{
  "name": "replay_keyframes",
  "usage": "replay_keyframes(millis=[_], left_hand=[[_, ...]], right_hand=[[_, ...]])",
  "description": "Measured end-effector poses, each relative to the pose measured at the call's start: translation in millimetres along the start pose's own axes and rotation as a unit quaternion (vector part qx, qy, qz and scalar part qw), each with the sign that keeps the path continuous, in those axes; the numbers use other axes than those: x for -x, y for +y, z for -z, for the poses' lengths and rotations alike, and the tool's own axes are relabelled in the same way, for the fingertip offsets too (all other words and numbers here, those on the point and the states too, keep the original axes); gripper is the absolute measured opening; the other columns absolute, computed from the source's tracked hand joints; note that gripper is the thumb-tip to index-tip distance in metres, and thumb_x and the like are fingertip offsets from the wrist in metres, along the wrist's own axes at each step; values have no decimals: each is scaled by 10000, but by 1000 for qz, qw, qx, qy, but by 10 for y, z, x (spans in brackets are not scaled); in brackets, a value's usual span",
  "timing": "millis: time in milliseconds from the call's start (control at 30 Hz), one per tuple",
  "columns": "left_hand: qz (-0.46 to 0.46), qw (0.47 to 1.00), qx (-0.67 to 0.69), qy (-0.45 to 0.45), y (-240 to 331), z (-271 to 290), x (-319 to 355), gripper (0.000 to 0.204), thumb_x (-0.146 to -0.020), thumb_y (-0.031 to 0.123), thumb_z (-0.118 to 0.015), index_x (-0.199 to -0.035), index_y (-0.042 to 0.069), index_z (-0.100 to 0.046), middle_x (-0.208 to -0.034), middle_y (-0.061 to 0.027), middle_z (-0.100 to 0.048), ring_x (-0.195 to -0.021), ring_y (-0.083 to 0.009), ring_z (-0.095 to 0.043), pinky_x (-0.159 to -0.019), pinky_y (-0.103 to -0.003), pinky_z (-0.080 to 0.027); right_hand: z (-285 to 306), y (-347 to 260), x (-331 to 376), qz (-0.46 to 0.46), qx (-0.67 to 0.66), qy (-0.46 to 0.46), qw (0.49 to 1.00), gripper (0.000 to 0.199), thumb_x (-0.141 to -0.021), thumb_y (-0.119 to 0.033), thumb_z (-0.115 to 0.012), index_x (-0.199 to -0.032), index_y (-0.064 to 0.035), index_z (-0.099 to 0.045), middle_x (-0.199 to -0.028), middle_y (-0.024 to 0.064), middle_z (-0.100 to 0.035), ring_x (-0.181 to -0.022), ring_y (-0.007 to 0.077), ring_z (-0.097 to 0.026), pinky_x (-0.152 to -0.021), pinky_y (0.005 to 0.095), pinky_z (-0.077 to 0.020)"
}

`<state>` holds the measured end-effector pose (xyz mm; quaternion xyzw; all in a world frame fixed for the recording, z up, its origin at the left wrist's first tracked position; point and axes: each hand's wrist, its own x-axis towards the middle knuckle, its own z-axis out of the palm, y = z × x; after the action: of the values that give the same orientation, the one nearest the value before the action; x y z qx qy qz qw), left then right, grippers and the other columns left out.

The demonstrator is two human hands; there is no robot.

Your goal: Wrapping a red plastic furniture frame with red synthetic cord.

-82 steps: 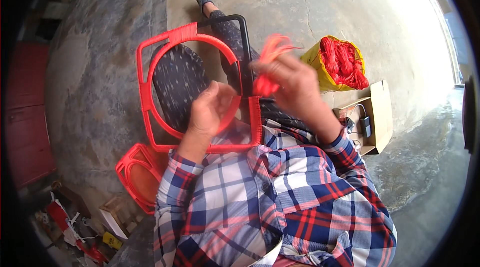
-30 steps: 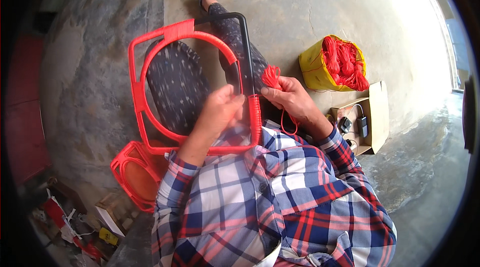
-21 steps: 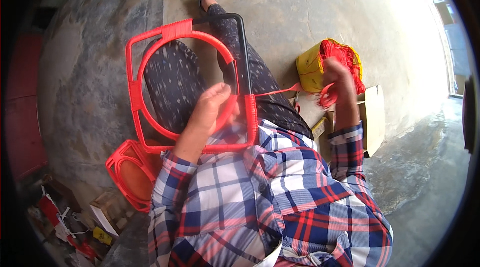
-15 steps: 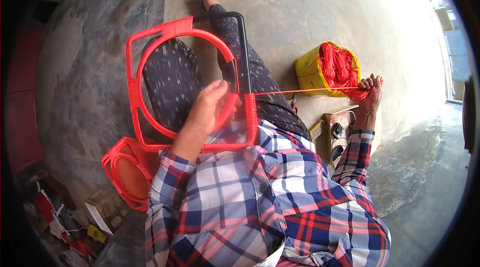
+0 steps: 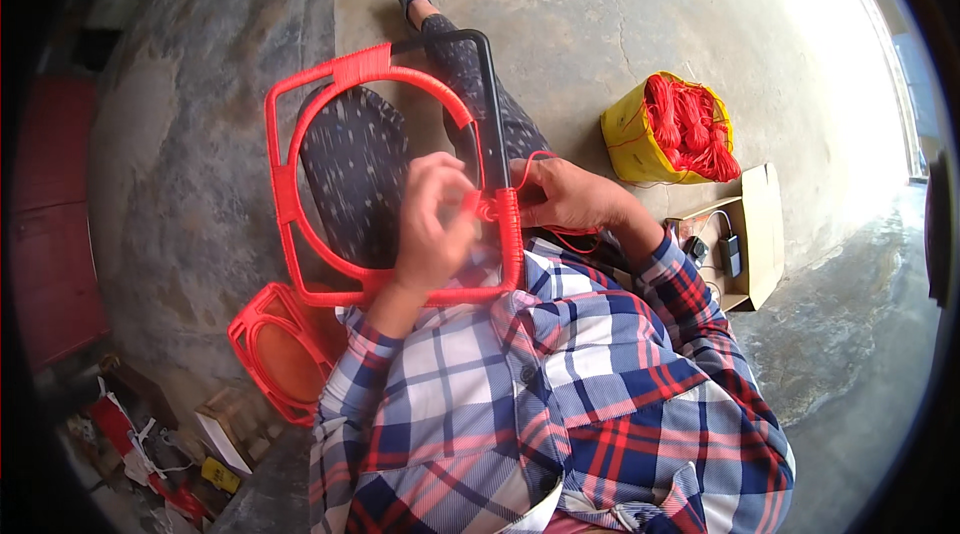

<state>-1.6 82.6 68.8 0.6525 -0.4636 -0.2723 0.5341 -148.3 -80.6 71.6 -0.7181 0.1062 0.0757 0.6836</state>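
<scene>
A bare, mottled grey concrete floor (image 5: 620,24) fills the scene, washed in bright daylight at its upper right and darker toward a red cabinet (image 5: 50,224) left of it.

We see a square metal frame (image 5: 390,184) lying across our lap, most of it wrapped in red cord, with its far right bar still bare and black. Our left hand (image 5: 432,224) rests inside the frame, fingers curled at the right bar. Our right hand (image 5: 570,196) presses against that same bar from outside, where a thin red cord (image 5: 535,159) loops. A yellow bag of red cord (image 5: 672,129) sits on the concrete floor (image 5: 560,14), beside a cardboard box (image 5: 745,234). Finished red frames (image 5: 280,349) lean at our left.
</scene>
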Motion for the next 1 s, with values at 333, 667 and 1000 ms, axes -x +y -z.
replay_keyframes(millis=[333, 667, 1000], left_hand=[[-58, 988, -140, 10, 45, -144, 97, 194, -659, -60, -658, -758, 21, -512, -1205, -206, -442, -1062, -330, -530, -861, -373, -472], [131, 949, 283, 43, -53, 74, 46, 130, -767, 145, -570, -733, 53, -485, -1159, -114, -510, -1033, -176, -503, -824, -300, -446], [139, 930, 335, 57, -147, 7, 57, 300, -877, 280, -565, -1061, 47, -522, -1164, -82, -505, -1042, -170, -513, -883, -351, -394]], right_hand=[[38, 210, -139, 23, -238, 11, 971, 191, -840, -43, -679, -987, -17, -559, -879, -17, -599, -844, 97, -564, -797, 255, -468], [-226, -417, -90, 168, 425, 170, 873, 315, -754, -294, -719, -980, -83, -660, -841, 87, -604, -849, 290, -607, -756, 378, -500], [784, -475, 445, -139, 312, -23, 940, 280, -774, -251, -666, -825, 21, -624, -715, 149, -624, -652, 242, -586, -614, 354, -452]])
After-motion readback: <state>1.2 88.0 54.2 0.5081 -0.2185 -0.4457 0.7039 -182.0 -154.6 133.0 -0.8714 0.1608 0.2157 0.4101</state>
